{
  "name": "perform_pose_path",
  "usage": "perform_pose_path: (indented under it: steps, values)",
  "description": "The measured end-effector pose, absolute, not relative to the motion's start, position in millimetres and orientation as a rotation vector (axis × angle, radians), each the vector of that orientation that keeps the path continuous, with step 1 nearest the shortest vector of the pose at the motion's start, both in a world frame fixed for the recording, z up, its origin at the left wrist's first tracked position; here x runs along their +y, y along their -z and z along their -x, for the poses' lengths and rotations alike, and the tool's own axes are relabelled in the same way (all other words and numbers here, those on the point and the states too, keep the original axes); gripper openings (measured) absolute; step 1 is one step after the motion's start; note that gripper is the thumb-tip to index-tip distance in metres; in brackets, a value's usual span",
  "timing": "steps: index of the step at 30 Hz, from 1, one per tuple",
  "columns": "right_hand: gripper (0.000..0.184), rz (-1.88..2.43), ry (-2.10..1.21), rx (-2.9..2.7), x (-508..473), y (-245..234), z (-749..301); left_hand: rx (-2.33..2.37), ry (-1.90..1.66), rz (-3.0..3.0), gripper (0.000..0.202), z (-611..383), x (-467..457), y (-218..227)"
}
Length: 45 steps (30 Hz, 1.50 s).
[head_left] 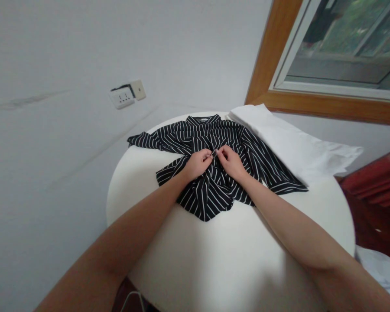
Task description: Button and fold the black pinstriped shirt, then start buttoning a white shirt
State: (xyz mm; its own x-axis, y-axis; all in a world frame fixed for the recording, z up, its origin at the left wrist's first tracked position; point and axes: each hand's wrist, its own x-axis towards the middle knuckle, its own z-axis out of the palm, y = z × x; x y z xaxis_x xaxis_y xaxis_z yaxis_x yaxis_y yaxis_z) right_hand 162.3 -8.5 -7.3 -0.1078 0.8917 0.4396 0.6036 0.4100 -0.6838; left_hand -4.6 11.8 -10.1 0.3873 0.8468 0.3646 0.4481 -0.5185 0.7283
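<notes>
A black shirt with white stripes (203, 195) lies spread over a round white table (195, 251), its collar toward the wall and one sleeve out to each side. My left hand (199, 162) pinches the cloth of the shirt front near its middle. Close beside it, my right hand (229, 160) pinches the same front, with fingertips almost meeting the left ones. Between the hands the fabric is bunched and slightly raised. Whatever small part sits between the fingertips, such as a button, is too small to make out.
A folded white cloth or bag (292, 138) lies at the table's right back, against the shirt's right sleeve. Behind the table is a wall with a socket (121, 97). A wood-framed window (338, 104) is at right, and red fabric (377, 177) hangs beyond the table.
</notes>
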Motion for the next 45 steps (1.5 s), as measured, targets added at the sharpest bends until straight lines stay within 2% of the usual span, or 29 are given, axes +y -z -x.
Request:
perform_pose_path:
  steps: [8,12,16,27,30,35,40,45]
  values:
    - [0.03,1.361,0.017,-2.081,-25,-3,-157,1.118,-1.03,-2.077,0.011,3,11,10]
    - [0.025,1.522,0.135,-2.098,-24,-1,-149,1.086,-1.031,-2.144,0.011,2,6,8]
    - [0.029,1.61,0.194,-2.053,-22,1,-147,1.059,-1.052,-2.202,0.009,2,2,4]
    - [0.035,1.395,-0.24,-1.973,-15,3,-157,1.128,-1.0,-2.465,0.012,8,0,-5]
    - [0.04,1.218,-0.499,-1.9,-10,4,-160,1.086,-1.03,-2.285,0.014,11,5,-6]
    - [0.046,1.091,-0.755,-1.809,-4,6,-169,0.998,-0.838,-2.076,0.021,13,15,-6]
    - [0.049,1.082,-0.824,-1.837,-4,5,-171,0.956,-0.882,-2.098,0.024,11,12,-7]
    - [0.044,1.069,-0.815,-1.858,-5,2,-171,1.005,-0.977,-2.068,0.017,10,13,-4]
